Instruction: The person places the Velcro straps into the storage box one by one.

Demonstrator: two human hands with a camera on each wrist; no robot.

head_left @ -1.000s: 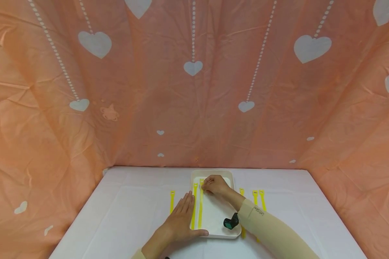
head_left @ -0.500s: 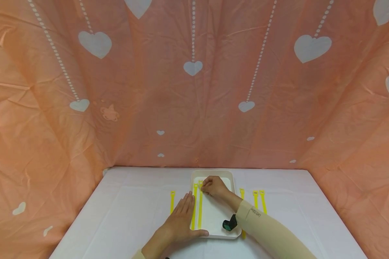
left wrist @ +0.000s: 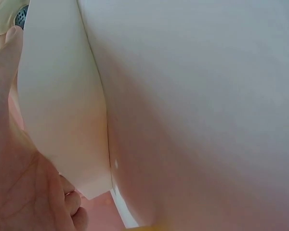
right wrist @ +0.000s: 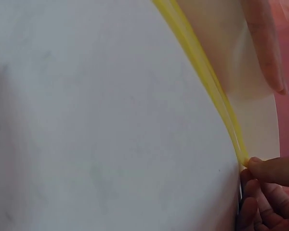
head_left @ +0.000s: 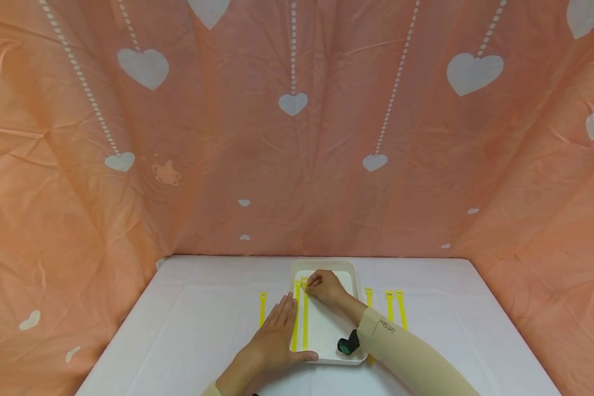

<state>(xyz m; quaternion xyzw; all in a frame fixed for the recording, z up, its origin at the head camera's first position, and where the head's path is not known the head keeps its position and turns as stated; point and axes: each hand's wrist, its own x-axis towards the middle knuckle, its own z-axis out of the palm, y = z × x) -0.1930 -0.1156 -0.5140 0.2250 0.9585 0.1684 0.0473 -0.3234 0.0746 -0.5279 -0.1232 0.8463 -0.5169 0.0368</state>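
In the head view, my right hand (head_left: 328,287) pinches the upper end of a yellow cable tie (head_left: 305,324) lying lengthwise in a white tray (head_left: 329,338). The right wrist view shows thumb and finger on the end of that tie (right wrist: 209,79). A second yellow cable tie (head_left: 295,333) lies just left of it, along the tray's left side. My left hand (head_left: 277,336) rests against the tray's left edge, fingers straight and thumb spread along the near rim. The left wrist view shows its palm (left wrist: 24,192) beside the tray's outer wall (left wrist: 62,96).
One yellow cable tie (head_left: 263,308) lies on the white table left of the tray. Several more, including one cable tie (head_left: 369,297), lie to the right, partly under the right forearm. A patterned peach cloth (head_left: 302,181) surrounds the table's back and sides.
My right hand has shifted slightly left and toward me, bringing the pinched cable tie's upper end closer to the other tie. The left hand has stayed put.
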